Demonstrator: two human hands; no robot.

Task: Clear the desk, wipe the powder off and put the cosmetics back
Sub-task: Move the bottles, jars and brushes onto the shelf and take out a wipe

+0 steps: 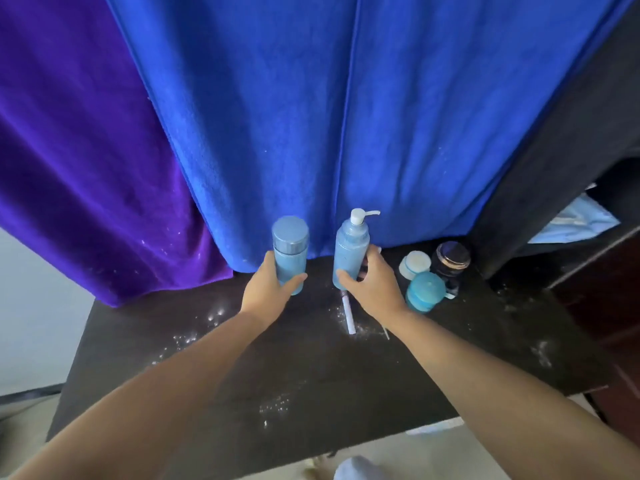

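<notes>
Powder (273,407) is scattered in white specks over the black desk (311,368). Beyond it, a capped blue bottle (290,252) is gripped upright by the left hand (268,289); right of that bottle, a blue pump bottle (350,252), nozzle pointing right, is clasped upright by the right hand (375,285). Their contents cannot be told. Three closed jars (425,291) stand further right. Blue cloth (346,116) is draped behind.

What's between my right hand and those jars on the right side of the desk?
Nothing stands between them. The right hand grips the pump bottle, and the teal jar, white jar and dark jar sit just beside it on the desk.
</notes>
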